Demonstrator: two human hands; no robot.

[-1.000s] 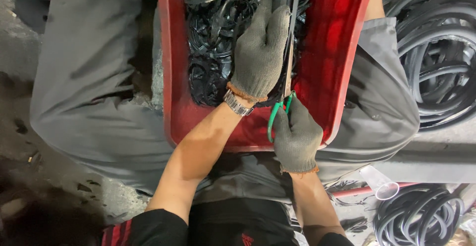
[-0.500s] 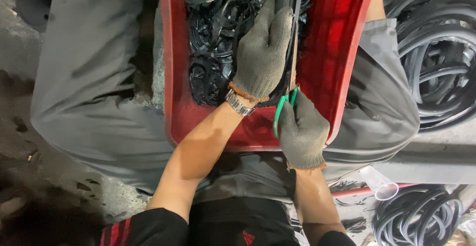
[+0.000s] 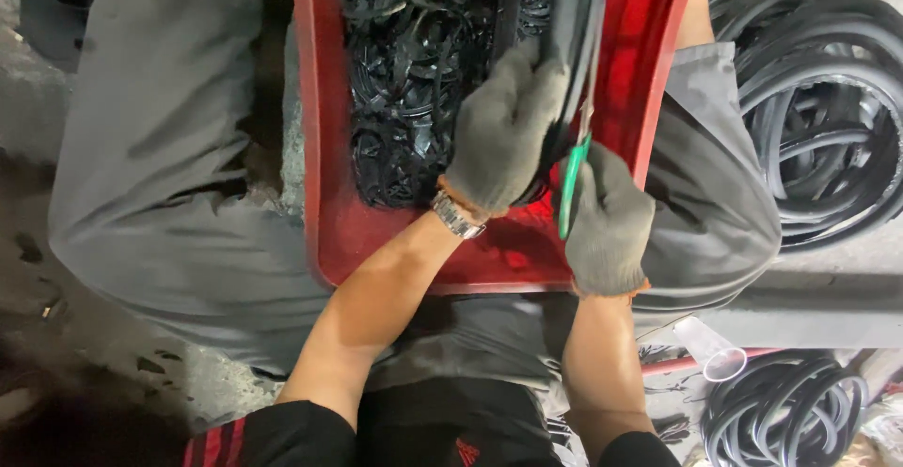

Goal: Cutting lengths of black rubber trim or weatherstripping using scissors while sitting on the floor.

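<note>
Both hands wore grey knit gloves and met over the red plastic tray (image 3: 324, 147) that rested across the person's grey-trousered lap (image 3: 150, 147). Left hand (image 3: 503, 128) curled closed around a bundle of long black rubber strips (image 3: 574, 15), fingers wrapped over it near the tray's right wall, a metal wristwatch (image 3: 458, 215) showing just below the glove cuff. Right hand (image 3: 609, 222) sat just beside it at the tray's near right corner, fingers clenched around the green handle of a cutting tool (image 3: 570, 185) whose thin blade ran up alongside the strips; whether blade and rubber touched could not be told.

Inside the tray, against its far and left portions, lay a tangled heap of short black rubber scraps (image 3: 414, 81), while the near edge of the tray floor stayed bare red. The held bundle ran upward from the left hand, out past the top of the view.

Beyond the right knee, coils of black rubber tubing (image 3: 818, 119) were piled on the floor. A smaller coil (image 3: 785, 411) lay at the lower right, near a clear plastic cup (image 3: 710, 349) tipped on its side.
</note>
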